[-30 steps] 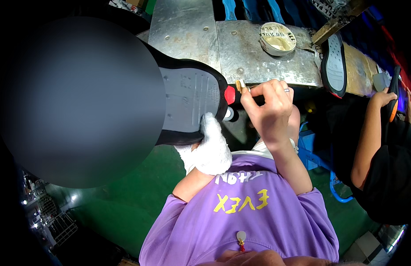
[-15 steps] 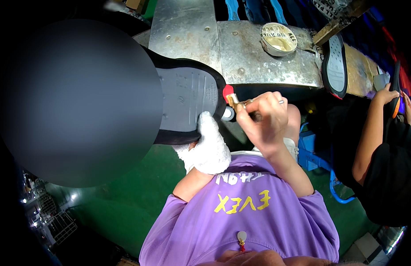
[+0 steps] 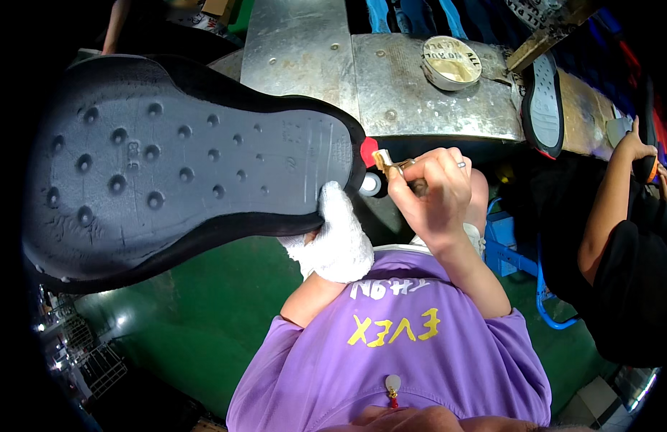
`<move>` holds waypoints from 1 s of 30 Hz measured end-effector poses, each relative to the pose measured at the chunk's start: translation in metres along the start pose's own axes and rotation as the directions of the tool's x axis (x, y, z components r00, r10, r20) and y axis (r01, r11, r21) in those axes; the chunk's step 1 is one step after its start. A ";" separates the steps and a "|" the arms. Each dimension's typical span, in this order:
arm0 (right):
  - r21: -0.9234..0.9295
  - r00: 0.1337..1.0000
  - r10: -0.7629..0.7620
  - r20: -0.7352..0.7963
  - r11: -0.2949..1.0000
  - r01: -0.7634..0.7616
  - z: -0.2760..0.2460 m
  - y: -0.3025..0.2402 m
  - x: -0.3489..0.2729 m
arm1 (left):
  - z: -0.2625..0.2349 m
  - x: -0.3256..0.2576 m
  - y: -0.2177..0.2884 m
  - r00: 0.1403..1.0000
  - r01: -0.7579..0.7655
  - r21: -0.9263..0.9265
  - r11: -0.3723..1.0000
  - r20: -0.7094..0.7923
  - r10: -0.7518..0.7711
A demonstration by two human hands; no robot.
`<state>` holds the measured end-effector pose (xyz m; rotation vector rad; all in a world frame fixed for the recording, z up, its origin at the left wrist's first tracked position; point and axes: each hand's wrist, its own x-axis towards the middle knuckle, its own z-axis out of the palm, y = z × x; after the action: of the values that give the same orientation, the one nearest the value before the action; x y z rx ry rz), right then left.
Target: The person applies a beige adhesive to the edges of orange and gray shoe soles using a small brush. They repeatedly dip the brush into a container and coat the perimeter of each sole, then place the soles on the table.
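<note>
Smear's the main risk, I'd say: your brush is right at the red tab on the sole's narrow end, so a slip could mark its black rim. Can't tell if the tip touches. Also twist: your only visible grip is at that end, so if it loosens, the wide end could drop. Sole's up in your left hand, underside facing you, wide end left, bench beyond it. Left: closed on the narrow end, thumb on the face, fingers mostly hidden. Right hand: just off that end, fingertips pinched on the brush.
</note>
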<state>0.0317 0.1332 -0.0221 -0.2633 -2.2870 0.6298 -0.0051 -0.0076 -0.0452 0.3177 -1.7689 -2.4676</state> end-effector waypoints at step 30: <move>0.005 0.994 0.020 -0.105 1.000 -0.019 -0.004 0.004 0.017 | -0.005 -0.006 -0.003 0.997 -0.050 -0.049 0.998 0.063 0.053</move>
<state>0.0227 0.1446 -0.0115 -0.3097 -2.1850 0.6159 0.0016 -0.0102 -0.0488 0.1888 -1.7154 -2.5063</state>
